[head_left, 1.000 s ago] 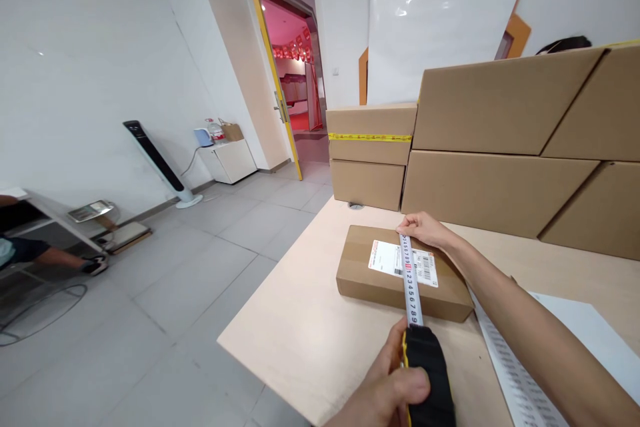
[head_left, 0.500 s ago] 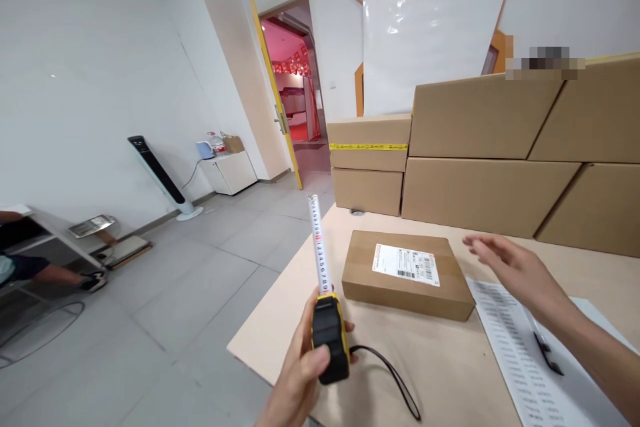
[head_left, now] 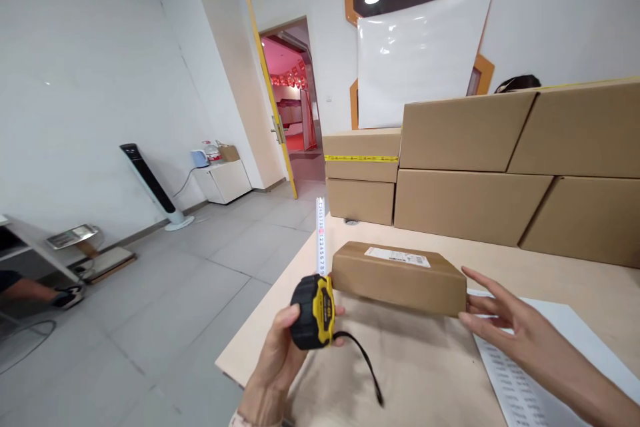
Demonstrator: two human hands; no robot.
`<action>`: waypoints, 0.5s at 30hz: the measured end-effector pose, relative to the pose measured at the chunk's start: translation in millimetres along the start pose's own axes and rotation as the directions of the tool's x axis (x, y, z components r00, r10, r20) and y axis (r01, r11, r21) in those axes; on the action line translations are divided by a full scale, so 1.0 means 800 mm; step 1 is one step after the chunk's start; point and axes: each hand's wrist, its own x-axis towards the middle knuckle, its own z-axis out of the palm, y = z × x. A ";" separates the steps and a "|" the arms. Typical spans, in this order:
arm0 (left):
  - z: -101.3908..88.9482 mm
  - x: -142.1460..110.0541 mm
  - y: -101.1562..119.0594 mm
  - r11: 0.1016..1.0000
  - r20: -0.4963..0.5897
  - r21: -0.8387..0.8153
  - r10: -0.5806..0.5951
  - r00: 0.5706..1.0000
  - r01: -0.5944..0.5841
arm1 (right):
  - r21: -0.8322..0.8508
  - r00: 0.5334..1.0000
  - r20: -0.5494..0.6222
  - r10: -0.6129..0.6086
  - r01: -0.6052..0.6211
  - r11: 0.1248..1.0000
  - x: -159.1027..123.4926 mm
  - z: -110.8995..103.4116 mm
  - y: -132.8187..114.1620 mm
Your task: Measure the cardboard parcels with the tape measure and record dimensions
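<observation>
My left hand (head_left: 280, 347) is wrapped round a black and yellow tape measure (head_left: 314, 312), its wrist strap hanging to the right. A short length of white blade (head_left: 321, 240) sticks out away from me, along the left end of a small cardboard box (head_left: 400, 283). The box has a white shipping label (head_left: 399, 257) on top and is tilted, its near side raised above the table. At its right end, my right hand (head_left: 505, 317) grips the corner between thumb and fingers. Whether my left fingers touch the box is hidden.
Large cardboard boxes (head_left: 465, 207) are stacked along the table's (head_left: 365, 373) far side. A printed sheet (head_left: 520, 380) lies under my right forearm. A person's head top (head_left: 517, 83) shows behind the stack, and a person's leg (head_left: 30, 290) at far left. The table's left edge borders the floor.
My right hand has come down and left onto the box's right end. The box has tipped up on its near side. The tape measure has turned and its blade now lies beside the box.
</observation>
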 end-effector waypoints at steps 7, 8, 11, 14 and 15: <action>0.034 0.050 0.038 0.995 0.084 0.093 0.035 0.996 -0.043 | -0.228 0.981 -0.111 -0.158 0.130 0.965 0.070 -0.015 -0.004; 0.037 0.056 0.039 0.994 0.069 0.106 0.033 0.997 -0.041 | -0.180 0.982 -0.104 -0.157 0.137 0.974 0.083 -0.013 -0.003; 0.045 0.057 0.042 0.990 0.038 0.130 0.042 0.998 -0.047 | 0.019 0.983 -0.087 -0.164 0.166 0.986 0.114 -0.004 0.001; 0.054 0.031 0.045 0.990 0.038 0.119 0.072 0.997 -0.077 | 0.212 0.987 -0.081 -0.141 0.155 0.965 0.131 0.009 0.004; 0.057 0.018 0.045 0.992 0.057 0.100 0.067 0.996 -0.072 | 0.242 0.986 -0.095 -0.134 0.154 0.958 0.133 0.015 0.006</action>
